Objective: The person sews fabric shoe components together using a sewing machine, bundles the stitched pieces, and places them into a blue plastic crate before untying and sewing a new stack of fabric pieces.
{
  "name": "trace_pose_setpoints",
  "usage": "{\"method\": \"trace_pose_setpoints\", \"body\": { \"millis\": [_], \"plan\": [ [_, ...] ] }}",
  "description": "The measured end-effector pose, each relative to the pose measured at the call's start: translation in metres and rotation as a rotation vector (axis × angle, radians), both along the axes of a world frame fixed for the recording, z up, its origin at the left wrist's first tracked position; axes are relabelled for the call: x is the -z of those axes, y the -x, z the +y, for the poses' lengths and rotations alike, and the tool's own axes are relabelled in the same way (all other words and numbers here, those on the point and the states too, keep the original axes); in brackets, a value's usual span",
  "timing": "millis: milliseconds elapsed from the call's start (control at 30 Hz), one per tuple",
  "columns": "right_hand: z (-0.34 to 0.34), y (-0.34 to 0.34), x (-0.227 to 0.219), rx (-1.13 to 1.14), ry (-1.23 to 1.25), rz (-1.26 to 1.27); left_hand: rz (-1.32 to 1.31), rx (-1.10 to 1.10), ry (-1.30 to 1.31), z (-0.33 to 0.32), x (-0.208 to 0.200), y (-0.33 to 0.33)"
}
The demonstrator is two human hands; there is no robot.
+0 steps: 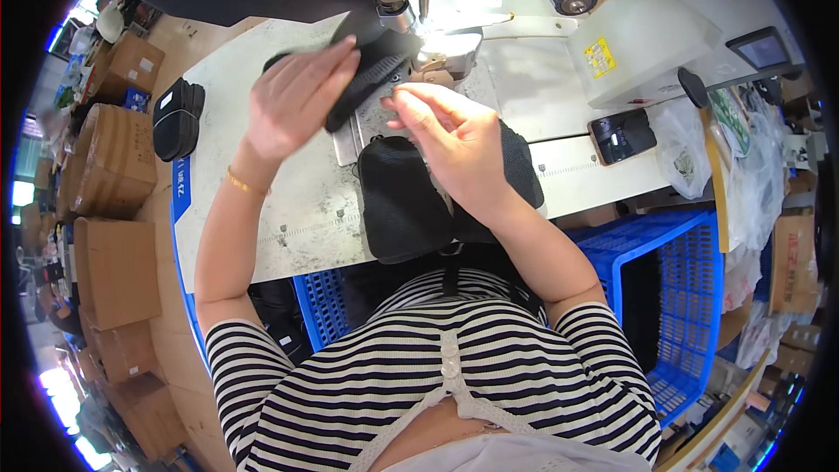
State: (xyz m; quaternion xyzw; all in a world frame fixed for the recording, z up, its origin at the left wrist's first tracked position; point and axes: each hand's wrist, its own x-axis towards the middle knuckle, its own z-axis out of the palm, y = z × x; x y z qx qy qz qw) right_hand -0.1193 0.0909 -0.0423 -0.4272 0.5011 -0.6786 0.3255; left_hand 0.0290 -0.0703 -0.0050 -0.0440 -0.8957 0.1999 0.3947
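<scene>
A person in a black-and-white striped top (376, 350) works at a sewing machine (559, 52), the left hand (297, 96) with fingers stretched out together against a dark fabric piece (374, 79) beside the needle area; blur makes it impossible to tell whether that hand grips the piece or only presses on it. The right hand (459, 144) is drawn in, thumb and forefinger meeting just beside the same piece, though whether anything is pinched between them cannot be told. Beneath the right hand, a black padded article (402, 201) lies at the front edge of the pale worktable (236, 236), partly covered by the wrist. At the person's right stands a blue openwork plastic crate (686, 288), dark material visible within; a second blue crate (322, 308) shows in part below the table at left, near black items (280, 319) whose kind is unclear. Cardboard boxes (118, 271) line the floor at far left, the contents of most hidden from view. A clear plastic bag (684, 153) sits near a dark phone-like device (622, 135) at right, and a banded bundle of black pieces (179, 121) rests on the table's left end.
</scene>
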Motion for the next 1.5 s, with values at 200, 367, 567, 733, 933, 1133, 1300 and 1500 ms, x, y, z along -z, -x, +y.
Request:
{"method": "trace_pose_setpoints", "body": {
  "millis": [200, 367, 567, 733, 933, 1133, 1300, 1500],
  "plan": [
    [-0.012, -0.018, 0.01, 0.039, 0.121, -0.014, -0.077, -0.109, -0.299, 0.072, -0.032, 0.01],
    [0.002, -0.011, 0.0, -0.001, 0.022, 0.076, -0.055, -0.048, -0.331, 0.072, -0.03, 0.012],
    [0.027, 0.0, -0.017, -0.064, -0.051, -0.024, -0.055, -0.123, -0.228, 0.102, -0.022, 0.013],
    [0.023, 0.003, -0.012, -0.015, 0.006, -0.003, 0.067, -0.155, -0.125, 0.096, -0.013, 0.03],
    [0.012, 0.011, -0.01, 0.015, 0.056, 0.009, 0.096, -0.203, -0.117, 0.085, -0.012, 0.044],
    [0.007, 0.012, -0.016, -0.027, 0.016, -0.151, 0.138, -0.211, -0.115, 0.073, -0.01, 0.052],
    [0.002, 0.016, -0.012, -0.037, -0.006, -0.111, 0.112, -0.243, -0.158, 0.075, -0.01, 0.051],
    [0.021, 0.028, -0.006, 0.098, -0.006, 0.17, 0.206, -0.044, -0.656, 0.09, -0.019, 0.024]
  ]
}}
